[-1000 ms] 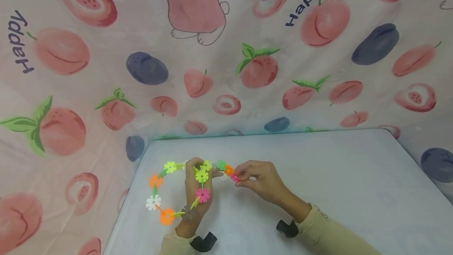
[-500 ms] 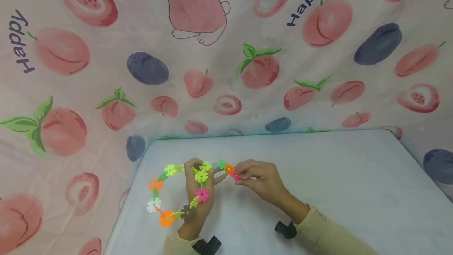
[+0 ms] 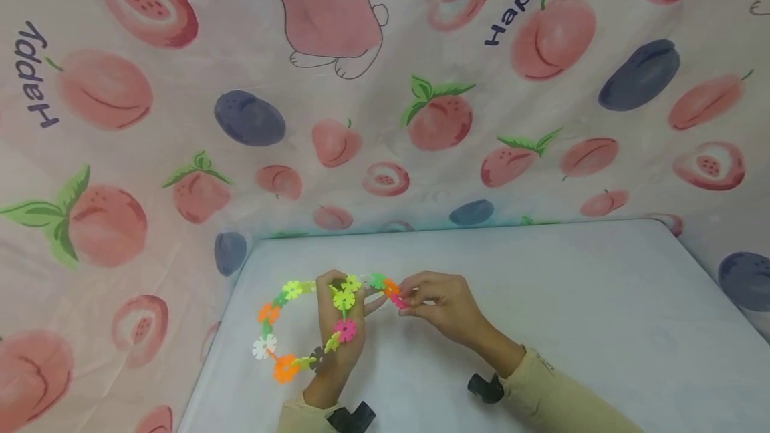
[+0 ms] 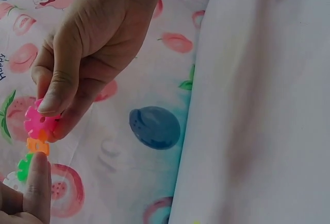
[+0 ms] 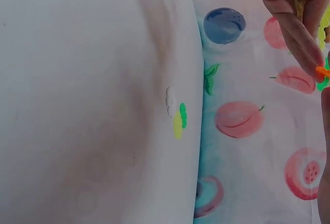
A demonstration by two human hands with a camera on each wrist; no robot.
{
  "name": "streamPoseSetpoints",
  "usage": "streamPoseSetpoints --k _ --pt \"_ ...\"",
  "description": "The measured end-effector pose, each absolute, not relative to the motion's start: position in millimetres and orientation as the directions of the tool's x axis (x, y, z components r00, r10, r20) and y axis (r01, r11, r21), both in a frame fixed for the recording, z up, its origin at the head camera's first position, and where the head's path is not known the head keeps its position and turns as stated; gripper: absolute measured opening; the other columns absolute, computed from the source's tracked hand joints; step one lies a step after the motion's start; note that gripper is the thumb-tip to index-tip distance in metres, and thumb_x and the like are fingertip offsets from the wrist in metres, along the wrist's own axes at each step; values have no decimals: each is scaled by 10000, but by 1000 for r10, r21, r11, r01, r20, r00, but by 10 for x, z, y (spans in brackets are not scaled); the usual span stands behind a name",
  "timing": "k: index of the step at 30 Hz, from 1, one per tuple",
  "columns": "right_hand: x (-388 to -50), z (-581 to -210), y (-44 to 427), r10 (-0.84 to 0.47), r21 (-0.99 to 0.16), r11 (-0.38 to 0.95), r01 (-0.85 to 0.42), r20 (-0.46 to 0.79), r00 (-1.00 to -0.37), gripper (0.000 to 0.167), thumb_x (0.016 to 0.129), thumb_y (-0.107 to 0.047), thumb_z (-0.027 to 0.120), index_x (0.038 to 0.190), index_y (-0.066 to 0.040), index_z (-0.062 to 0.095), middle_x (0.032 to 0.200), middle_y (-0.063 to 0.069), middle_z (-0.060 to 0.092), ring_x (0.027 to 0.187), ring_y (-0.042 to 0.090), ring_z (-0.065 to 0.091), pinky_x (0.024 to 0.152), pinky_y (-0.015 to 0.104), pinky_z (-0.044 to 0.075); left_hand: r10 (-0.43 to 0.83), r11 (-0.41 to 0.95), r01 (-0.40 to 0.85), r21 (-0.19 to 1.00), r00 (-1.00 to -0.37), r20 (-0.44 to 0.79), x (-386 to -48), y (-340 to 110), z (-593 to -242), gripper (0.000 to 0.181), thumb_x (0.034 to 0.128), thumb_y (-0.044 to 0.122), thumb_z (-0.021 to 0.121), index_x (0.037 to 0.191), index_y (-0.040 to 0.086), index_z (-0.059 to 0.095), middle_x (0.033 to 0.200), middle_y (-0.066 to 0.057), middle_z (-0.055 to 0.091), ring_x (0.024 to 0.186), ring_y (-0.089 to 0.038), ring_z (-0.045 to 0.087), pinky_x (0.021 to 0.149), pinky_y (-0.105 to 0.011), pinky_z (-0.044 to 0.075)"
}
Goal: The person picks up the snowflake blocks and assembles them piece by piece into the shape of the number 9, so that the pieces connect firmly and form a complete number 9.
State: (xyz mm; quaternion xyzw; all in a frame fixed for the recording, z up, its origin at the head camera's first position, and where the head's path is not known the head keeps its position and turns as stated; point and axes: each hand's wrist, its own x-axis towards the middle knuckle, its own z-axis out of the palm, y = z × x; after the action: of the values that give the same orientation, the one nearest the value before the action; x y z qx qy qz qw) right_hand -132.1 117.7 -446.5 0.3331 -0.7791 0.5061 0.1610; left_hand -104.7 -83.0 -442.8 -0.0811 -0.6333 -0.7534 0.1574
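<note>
A chain of notched plastic snowflake discs point(image 3: 285, 368) in yellow, green, orange, pink, white and dark colours loops around my left hand point(image 3: 329, 321). That hand grips the chain near its upper right part, with a finger point(image 4: 37, 188) against the links in the left wrist view. My right hand point(image 3: 448, 303) pinches the pink disc point(image 4: 36, 123) at the chain's right end between thumb and fingers. Beside the pink disc is an orange disc point(image 4: 38, 147), followed by a green disc point(image 4: 25, 167). Some links are hidden behind the left hand.
In the right wrist view, loose white point(image 5: 170, 102), green point(image 5: 183, 116) and yellow point(image 5: 178, 126) discs lie on the white table point(image 3: 571, 299). A fruit-printed cloth point(image 3: 373, 105) hangs behind and at the sides. Black wrist mounts point(image 3: 485, 388) sit by both cuffs.
The loop of the chain shifts and sways slightly at the left. Both hands stay nearly in place, with the right still pinching the pink disc.
</note>
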Motion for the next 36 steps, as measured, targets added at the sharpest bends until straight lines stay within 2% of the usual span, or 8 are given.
streamPoseSetpoints --k 8,14,17,24,30,36 --pt "-1344 -4506 1155 -322 -731 372 -572 476 -818 118 753 -175 908 815 -180 808 1018 -134 732 959 64 696 787 228 601 -159 -70 302 951 -944 288 -1075 -864 -4437 394 964 -131 535 1284 -57 318 1079 -200 482 993 -343 751 800 -375 615" --pt "-1357 -4502 1158 -320 -776 357 -520 422 -849 120 768 -264 895 838 -215 811 1006 -156 724 984 63 688 829 229 596 -170 -28 340 940 -928 331 -1104 -895 -4444 390 967 -105 565 1278 -89 330 1051 -241 501 953 -372 748 773 -373 622" --pt "-1368 -4494 1157 -318 -792 366 -489 387 -865 122 779 -297 888 843 -229 810 1006 -159 724 992 64 685 837 223 591 -173 4 350 937 -922 346 -1114 -938 -4443 379 967 -119 548 1282 -64 345 1047 -235 521 947 -374 749 776 -358 621" --pt "-1493 -4555 1164 -303 -813 382 -439 339 -891 120 793 -282 887 846 -217 800 987 -133 724 974 69 676 846 234 595 -194 25 365 931 -911 363 -1134 -1046 -4445 373 963 -132 521 1290 -56 359 1044 -244 540 935 -350 758 769 -352 622" --pt "-1643 -4612 1112 -267 -810 482 -334 227 -937 133 787 -269 896 865 -243 791 1015 -87 730 1023 121 673 871 341 613 -217 51 340 939 -914 343 -1134 -1081 -4447 391 959 -120 544 1294 -5 378 1058 -224 566 947 -387 753 756 -338 623" --pt "-1796 -4727 1020 -296 -812 521 -264 119 -948 148 805 -262 876 903 -217 775 1003 -91 728 1033 189 673 920 449 590 -243 66 330 942 -910 336 -1144 -1113 -4450 408 949 -123 566 1299 -23 381 1062 -212 570 936 -310 762 763 -334 620"
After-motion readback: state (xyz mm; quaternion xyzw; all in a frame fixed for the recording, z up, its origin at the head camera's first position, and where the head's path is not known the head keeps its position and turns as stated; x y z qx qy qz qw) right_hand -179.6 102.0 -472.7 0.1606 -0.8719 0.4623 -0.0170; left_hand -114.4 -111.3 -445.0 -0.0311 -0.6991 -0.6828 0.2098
